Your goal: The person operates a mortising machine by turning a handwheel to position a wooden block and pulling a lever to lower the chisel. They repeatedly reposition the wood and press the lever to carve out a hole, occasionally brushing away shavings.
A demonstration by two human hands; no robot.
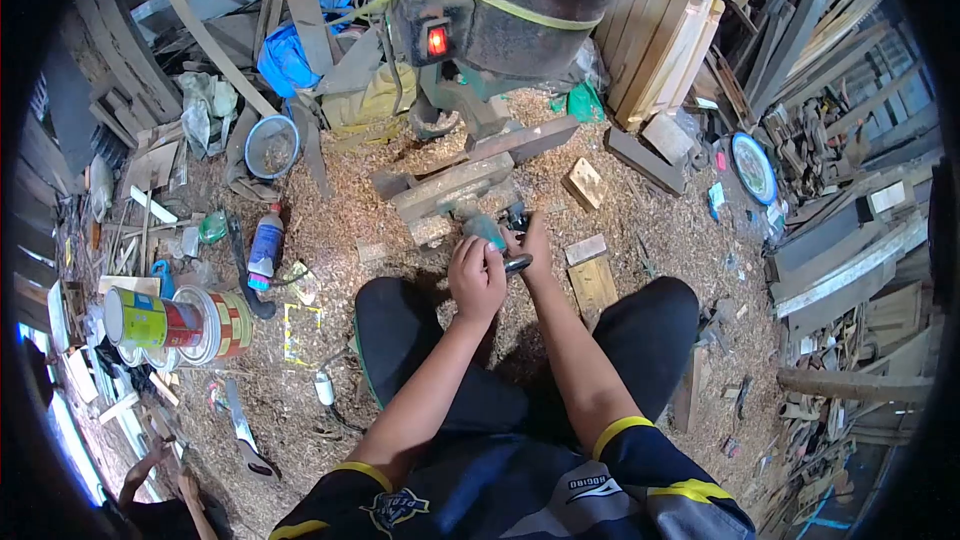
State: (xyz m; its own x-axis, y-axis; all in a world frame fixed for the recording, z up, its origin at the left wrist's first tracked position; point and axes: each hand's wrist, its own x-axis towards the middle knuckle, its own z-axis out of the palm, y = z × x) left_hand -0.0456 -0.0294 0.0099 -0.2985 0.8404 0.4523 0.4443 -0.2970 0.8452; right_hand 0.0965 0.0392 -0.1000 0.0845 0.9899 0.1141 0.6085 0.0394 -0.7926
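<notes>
My left hand [474, 278] is closed around a teal and black power tool [484, 231], whose exact kind I cannot make out. On the tool's other side, my right hand [534, 248] is wrapped round its dark part. Just beyond both hands lies a thick wooden block [455, 187], its near end beside the tool. Blur hides whether the tool touches the wood. A darker board [525, 138] rests behind that block. Near my right hand, a small wood block [584, 184] sits on the shavings.
Wood shavings [330, 200] cover the floor. A large dark machine [540, 0] with a red light stands ahead. Paint cans [225, 325], a blue bottle [265, 248] and a handsaw [245, 428] are left. Another person's hands [150, 465] show at lower left. Stacked planks [665, 35] stand ahead right.
</notes>
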